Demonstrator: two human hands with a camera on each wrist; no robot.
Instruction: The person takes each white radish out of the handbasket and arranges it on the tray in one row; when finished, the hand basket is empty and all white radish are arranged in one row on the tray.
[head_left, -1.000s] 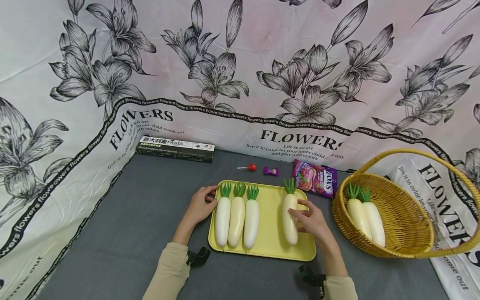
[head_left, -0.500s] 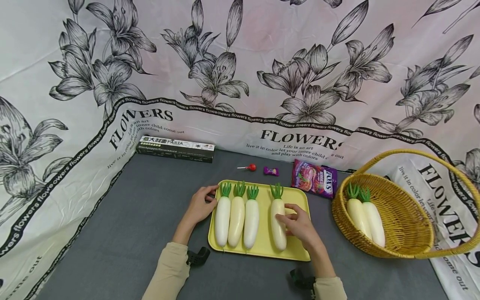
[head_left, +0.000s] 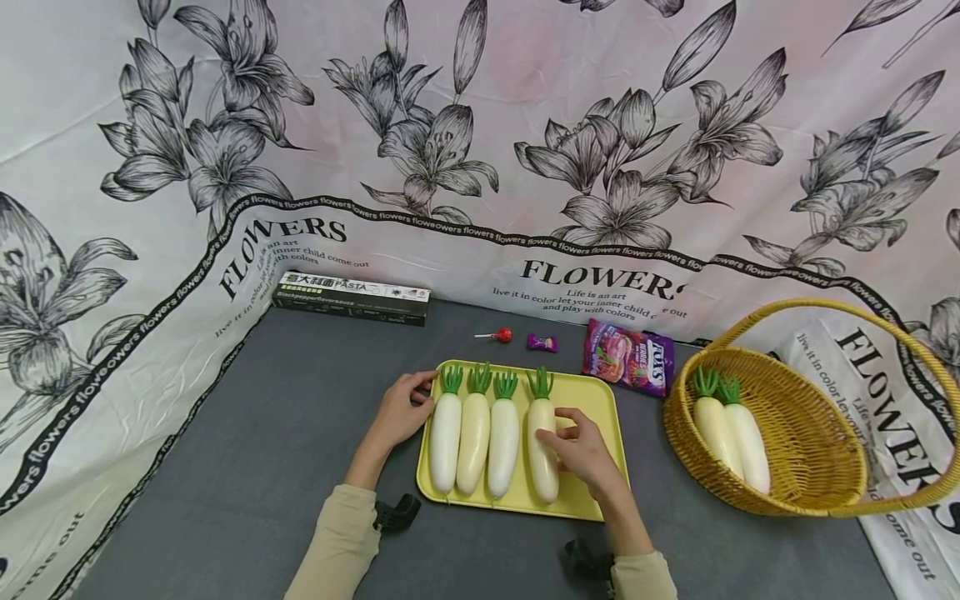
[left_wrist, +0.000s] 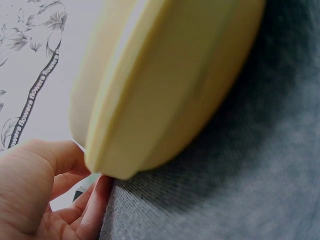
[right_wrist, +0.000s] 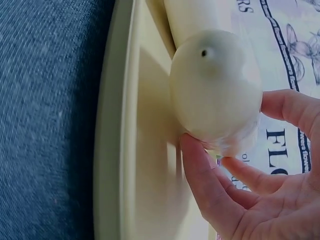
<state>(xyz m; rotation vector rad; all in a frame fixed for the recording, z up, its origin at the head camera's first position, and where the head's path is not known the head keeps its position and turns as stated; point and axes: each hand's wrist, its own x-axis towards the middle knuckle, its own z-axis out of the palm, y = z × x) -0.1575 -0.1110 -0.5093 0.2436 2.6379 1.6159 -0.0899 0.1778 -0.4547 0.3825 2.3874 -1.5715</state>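
In the head view a yellow tray [head_left: 596,400] bears three radishes side by side at its left: a white radish [head_left: 446,442], a cream radish [head_left: 472,446] and another white radish [head_left: 502,450]. My left hand [head_left: 399,410] pinches the tray's far left corner, its thumb and fingers at the tray's rim [left_wrist: 130,125] in the left wrist view. My right hand [head_left: 588,454] holds a cream radish [head_left: 542,475] with green top, just right of the row. The right wrist view shows the held radish's blunt end [right_wrist: 215,90] between thumb and fingers, close over the tray.
A wicker basket [head_left: 675,425] with two radishes stands at the right, its handle arching high. Behind the tray lie a red lollipop [head_left: 504,335], a small purple sweet [head_left: 542,342] and a purple candy bag [head_left: 628,357]. A pasta box [head_left: 351,298] lies at the back left.
My right hand has carried the cream radish leftward across the tray, from its right side to near the row of three. The left hand has stayed at the tray's corner.
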